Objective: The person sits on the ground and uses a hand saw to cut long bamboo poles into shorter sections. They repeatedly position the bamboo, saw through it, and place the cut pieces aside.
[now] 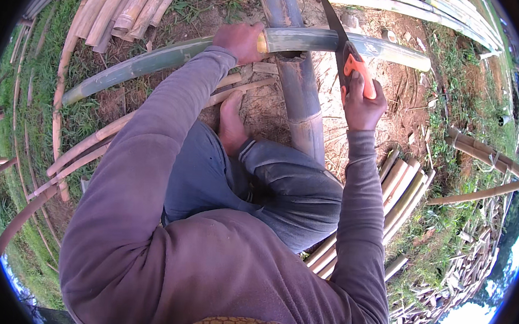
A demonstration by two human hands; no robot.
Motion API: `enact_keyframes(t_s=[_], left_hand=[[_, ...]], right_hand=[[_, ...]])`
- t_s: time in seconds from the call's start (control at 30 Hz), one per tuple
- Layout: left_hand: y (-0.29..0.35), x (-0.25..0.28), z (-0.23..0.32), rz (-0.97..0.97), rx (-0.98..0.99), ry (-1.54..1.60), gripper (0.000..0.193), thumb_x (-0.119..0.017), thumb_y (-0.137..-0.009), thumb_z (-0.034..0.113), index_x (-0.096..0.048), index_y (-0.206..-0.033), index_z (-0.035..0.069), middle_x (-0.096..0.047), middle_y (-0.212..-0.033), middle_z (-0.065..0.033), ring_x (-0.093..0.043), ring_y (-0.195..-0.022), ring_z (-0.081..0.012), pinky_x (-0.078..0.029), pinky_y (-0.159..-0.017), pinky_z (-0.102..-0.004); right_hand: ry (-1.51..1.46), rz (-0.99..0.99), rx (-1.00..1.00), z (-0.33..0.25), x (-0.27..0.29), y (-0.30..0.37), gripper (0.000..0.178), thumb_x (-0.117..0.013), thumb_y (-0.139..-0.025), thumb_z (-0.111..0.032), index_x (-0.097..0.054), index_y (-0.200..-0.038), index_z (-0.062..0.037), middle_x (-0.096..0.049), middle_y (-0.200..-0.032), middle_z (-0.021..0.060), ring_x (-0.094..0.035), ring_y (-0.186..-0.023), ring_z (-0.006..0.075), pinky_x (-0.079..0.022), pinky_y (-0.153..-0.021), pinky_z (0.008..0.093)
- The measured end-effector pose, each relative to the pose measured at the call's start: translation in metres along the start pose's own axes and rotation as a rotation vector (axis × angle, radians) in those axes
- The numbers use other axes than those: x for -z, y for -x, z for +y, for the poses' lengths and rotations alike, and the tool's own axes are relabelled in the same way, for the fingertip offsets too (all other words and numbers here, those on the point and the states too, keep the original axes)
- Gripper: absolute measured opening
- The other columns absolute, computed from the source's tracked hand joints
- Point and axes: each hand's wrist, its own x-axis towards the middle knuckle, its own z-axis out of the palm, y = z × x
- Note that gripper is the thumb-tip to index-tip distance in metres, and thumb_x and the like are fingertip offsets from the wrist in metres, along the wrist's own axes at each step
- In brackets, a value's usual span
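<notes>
A long green bamboo pole (140,64) lies crosswise before me, resting on a thick grey bamboo log (302,99) that runs away from me. My left hand (238,43) is wrapped over the pole just left of the log. In my right hand (365,102) is the orange and black handle of a handsaw (333,18). The saw's blade points away from me and lies against the pole to the right of the log. Whether the teeth have entered the bamboo I cannot tell. My bare foot (231,121) is on the ground below my left hand.
Cut bamboo poles (123,5) are stacked at the far left, and pale green poles (411,10) lie at the far right. A bundle of bamboo lengths (403,191) sits beside my right forearm. Offcuts (460,275) are heaped at the lower right. Thin poles (94,140) cross the left side.
</notes>
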Motion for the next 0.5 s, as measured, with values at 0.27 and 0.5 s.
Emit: enact_keyframes(t_s=[0.27, 0.5], left_hand=[[0.012, 0.006, -0.011, 0.066, -0.006, -0.065, 0.060, -0.084, -0.078, 0.046, -0.065, -0.124, 0.011, -0.078, -0.102, -0.0146, -0.077, -0.095, -0.0353, -0.062, -0.085, -0.0504], [0.004, 0.000, 0.001, 0.101, -0.032, -0.043, 0.059, -0.083, -0.078, 0.045, -0.066, -0.123, 0.011, -0.078, -0.102, -0.0157, -0.077, -0.095, -0.0359, -0.061, -0.084, -0.0503]], right_hand=[[-0.127, 0.020, -0.039, -0.023, 0.078, 0.133, 0.029, -0.066, -0.106, -0.019, -0.066, -0.111, 0.0097, -0.072, -0.091, 0.0098, -0.071, -0.088, 0.0132, -0.061, -0.075, 0.0294], [-0.020, -0.050, 0.039, 0.014, 0.023, 0.026, 0.022, -0.067, -0.107, -0.016, -0.066, -0.101, 0.0046, -0.068, -0.081, 0.0051, -0.061, -0.067, 0.0051, -0.060, -0.065, 0.0263]])
